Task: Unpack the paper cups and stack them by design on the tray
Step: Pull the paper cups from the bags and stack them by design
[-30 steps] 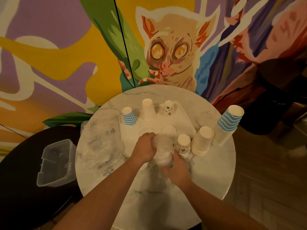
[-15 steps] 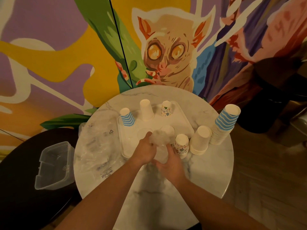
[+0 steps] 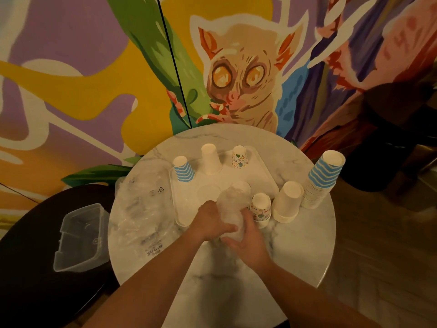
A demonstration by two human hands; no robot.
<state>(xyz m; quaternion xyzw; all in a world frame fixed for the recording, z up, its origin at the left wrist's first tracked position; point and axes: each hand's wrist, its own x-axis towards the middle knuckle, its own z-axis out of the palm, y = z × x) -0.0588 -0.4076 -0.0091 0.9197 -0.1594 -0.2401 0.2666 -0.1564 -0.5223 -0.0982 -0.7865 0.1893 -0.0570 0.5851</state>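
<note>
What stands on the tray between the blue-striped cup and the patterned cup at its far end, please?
In the head view, a plain white cup stands upside down between the blue-striped cup and the patterned cup on the tray.

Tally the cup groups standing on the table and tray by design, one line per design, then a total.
Blue-striped: 2, a single cup on the tray and a tall stack at the table's right edge.
Plain white: 2, cup on the tray, stack off it.
Leaf-patterned: 2, cup on the tray, stack beside it.
Total: 6
</note>
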